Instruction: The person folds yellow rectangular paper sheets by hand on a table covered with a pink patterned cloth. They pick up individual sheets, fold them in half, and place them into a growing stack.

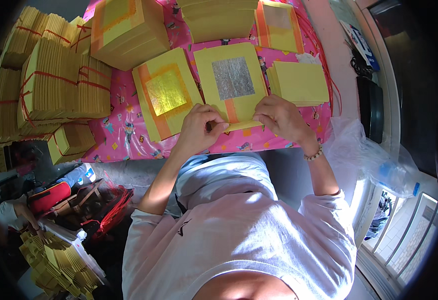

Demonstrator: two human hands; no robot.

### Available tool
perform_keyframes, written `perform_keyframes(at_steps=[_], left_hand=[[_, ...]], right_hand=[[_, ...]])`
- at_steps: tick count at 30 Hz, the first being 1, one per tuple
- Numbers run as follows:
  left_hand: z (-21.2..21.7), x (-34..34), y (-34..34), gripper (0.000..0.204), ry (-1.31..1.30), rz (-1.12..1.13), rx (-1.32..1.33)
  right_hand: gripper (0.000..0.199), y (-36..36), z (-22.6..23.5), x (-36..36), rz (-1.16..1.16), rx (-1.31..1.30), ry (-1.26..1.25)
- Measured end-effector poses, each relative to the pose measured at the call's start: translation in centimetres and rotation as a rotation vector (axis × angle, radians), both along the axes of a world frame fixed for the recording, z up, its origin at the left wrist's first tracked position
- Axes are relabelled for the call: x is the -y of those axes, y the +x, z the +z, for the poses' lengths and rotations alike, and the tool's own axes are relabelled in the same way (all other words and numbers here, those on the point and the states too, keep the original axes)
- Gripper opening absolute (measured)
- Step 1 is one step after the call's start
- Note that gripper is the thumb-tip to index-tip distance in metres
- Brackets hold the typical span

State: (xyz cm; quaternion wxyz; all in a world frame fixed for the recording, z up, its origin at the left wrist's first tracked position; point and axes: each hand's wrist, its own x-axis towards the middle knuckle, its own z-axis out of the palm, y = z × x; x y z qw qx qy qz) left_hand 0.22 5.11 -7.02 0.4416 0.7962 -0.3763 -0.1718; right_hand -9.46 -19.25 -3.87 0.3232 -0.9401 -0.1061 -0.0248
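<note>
A yellow paper sheet (257, 87) with a silver foil square and an orange stripe lies before me on the table. Its near edge is turned up into a narrow roll. My left hand (197, 128) pinches the left end of that roll, and my right hand (283, 119) pinches the right end. To the left, beside my left hand, lies a stack of yellow sheets (144, 84) topped with a gold foil square. Beyond my right hand sits a pile of plain yellow paper (301, 82).
Tall yellow paper stacks (131, 47) stand at the back. Bundles tied with red string (51, 87) crowd the left. A pink patterned cloth (121, 132) covers the table. At right hangs a clear plastic bag (351, 142). Another person's hand (41, 235) touches yellow paper at lower left.
</note>
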Motion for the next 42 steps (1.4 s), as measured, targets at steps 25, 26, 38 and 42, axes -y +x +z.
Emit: perform_keyframes(at_steps=[25,26,38,42], left_hand=[[1.5,3.4,-1.3,0.034,0.042,0.012,0.435],[1.6,3.4,-1.0,0.032,0.039,0.026,0.449],[1.9,-0.4,1.7,0.016,-0.69,0.319,-0.308],[-1.4,-0.4,2.3,0.015,-0.625,0.304,-0.233]], right_hand=[[0.021,1.5,3.1,-1.5,-0.028,0.27,-0.212],[0.025,1.7,3.4,-1.4,-0.03,0.314,-0.202],[0.062,7.9,1.1,-2.5,-0.683,0.241,1.081],[0.063,8.0,-1.3,0.2,-0.531,0.115,1.067]])
